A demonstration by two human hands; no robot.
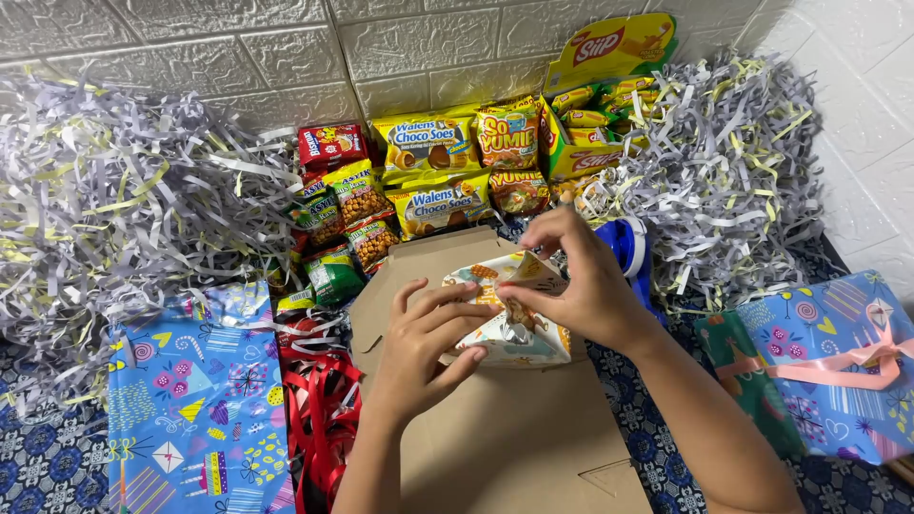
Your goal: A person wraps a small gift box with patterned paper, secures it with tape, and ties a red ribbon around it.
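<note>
We've got the small wrapped parcel on the flat cardboard, mid-scene. Our left hand presses its near-left side; our right hand pinches the far paper flap. It looks light, crinkly, tear-prone: grip the folded edges.

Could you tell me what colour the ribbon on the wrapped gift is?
Pale pink ribbon, head view.

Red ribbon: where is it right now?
In the head view, the red ribbon lies lower left of centre, between the blue patterned wrapping paper and the flat cardboard, just beside the left hand.
</note>
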